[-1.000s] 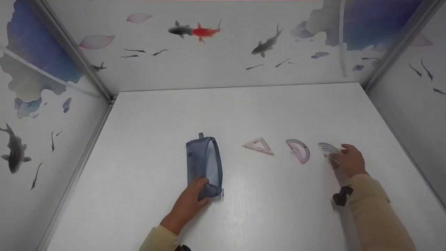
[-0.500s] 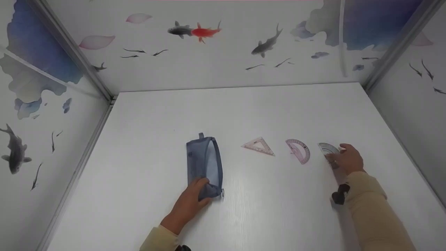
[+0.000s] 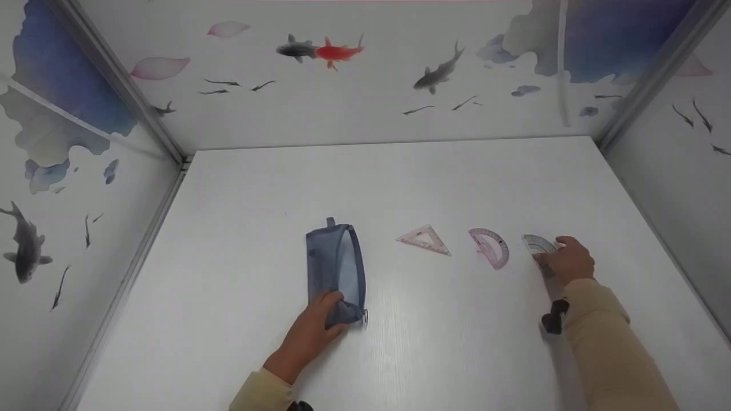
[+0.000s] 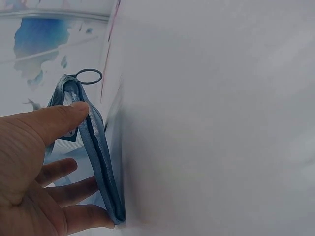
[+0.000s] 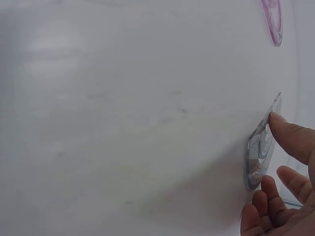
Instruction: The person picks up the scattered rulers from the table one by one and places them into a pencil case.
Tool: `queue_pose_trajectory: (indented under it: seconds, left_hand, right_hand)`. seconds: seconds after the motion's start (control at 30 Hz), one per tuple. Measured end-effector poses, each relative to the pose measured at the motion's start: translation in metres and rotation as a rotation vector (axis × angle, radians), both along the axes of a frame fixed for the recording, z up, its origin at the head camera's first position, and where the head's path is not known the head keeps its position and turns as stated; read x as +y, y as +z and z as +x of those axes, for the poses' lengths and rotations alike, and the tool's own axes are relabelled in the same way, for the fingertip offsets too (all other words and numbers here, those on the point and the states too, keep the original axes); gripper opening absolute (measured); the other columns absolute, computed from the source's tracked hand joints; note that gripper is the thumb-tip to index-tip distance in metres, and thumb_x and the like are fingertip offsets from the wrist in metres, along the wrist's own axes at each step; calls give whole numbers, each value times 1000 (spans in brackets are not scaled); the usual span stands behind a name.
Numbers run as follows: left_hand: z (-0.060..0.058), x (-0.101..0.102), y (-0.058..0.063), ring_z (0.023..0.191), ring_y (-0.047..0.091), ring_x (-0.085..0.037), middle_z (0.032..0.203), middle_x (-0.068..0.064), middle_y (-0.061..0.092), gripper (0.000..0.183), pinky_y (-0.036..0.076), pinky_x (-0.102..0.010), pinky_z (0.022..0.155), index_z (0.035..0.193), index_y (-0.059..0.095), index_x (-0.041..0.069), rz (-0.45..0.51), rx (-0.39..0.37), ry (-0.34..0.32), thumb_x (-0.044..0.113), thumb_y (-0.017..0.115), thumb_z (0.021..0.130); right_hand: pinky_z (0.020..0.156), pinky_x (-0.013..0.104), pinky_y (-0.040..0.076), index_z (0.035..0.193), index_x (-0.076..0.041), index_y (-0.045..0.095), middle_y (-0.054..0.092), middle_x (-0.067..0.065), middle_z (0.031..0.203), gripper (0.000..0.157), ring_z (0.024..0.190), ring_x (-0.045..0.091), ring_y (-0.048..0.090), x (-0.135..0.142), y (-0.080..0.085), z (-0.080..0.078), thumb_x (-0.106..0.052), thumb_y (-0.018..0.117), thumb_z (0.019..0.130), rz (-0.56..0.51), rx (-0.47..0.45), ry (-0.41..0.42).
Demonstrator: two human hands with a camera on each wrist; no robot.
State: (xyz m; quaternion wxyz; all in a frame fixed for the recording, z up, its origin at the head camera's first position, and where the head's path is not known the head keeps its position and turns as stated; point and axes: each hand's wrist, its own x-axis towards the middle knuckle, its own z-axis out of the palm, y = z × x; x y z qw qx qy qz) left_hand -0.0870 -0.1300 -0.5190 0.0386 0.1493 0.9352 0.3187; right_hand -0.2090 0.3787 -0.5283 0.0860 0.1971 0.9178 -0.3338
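The clear protractor [image 3: 534,242] is on the right side of the white table [image 3: 428,354], at the right end of a row of flat drawing tools. The right hand [image 3: 571,262] is bent partway in and pinches it, with the thumb at the straight edge and fingers by the round edge. I cannot tell if all of it lies flat. Just to its left, not touching, is a pink protractor [image 3: 501,248]. Next comes a pink triangle ruler [image 3: 437,245] with a hole in the middle. Left of that is a blue pencil case [image 3: 321,257], its long mouth open on the side near the triangle ruler. A little loop [image 3: 330,221] sticks out at its far end, and a ring [image 4: 101,76] is at its near end. The left hand [image 3: 308,331] is partly closed and holds that near end, thumb on one side, fingers on the other. Behind the table, a red fish [image 3: 338,53] shows on the white wall [image 3: 365,108].
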Motion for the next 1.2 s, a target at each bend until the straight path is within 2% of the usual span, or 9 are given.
queue_pose_trajectory:
  seconds: [0.2, 0.43, 0.77, 1.03, 1.2]
  left_hand:
    - [0, -1, 1, 126, 48, -42, 140, -22, 46, 55, 45, -53, 100, 134, 48, 8, 23, -29, 7, 14, 74, 85]
    - [-1, -2, -1, 126, 49, -40, 139, -20, 47, 55, 46, -51, 100, 133, 48, 7, 16, -4, -4, 15, 74, 85]
    - [0, -1, -1, 125, 49, -41, 138, -20, 48, 56, 45, -51, 100, 133, 48, 8, 11, 1, -3, 13, 74, 85]
    - [-1, -1, -2, 124, 50, -41, 138, -21, 48, 55, 46, -52, 99, 133, 48, 7, 6, 10, -7, 13, 74, 84]
    - [-2, -1, 0, 126, 49, -41, 138, -22, 48, 55, 44, -53, 101, 132, 49, 6, 20, 5, -10, 13, 75, 84]
  right_hand:
    - [103, 60, 35, 145, 10, 27, 39, 37, 137, 79, 123, 53, 39, -1, 2, -2, -31, 65, 90, 12, -13, 5]
    - [101, 60, 38, 142, 12, 29, 39, 38, 137, 77, 122, 53, 40, -2, 2, -1, -31, 66, 89, 26, -1, 11]
    - [100, 60, 38, 141, 14, 30, 39, 39, 134, 77, 119, 52, 41, -3, 5, 1, -31, 66, 90, 27, -33, 10]
    - [107, 61, 33, 141, 14, 30, 32, 40, 141, 76, 128, 54, 33, 1, 3, 1, -29, 66, 90, -43, -8, 11]
    - [108, 60, 32, 141, 13, 30, 32, 40, 141, 76, 128, 54, 34, 3, 0, 1, -28, 66, 89, -83, 16, -1]
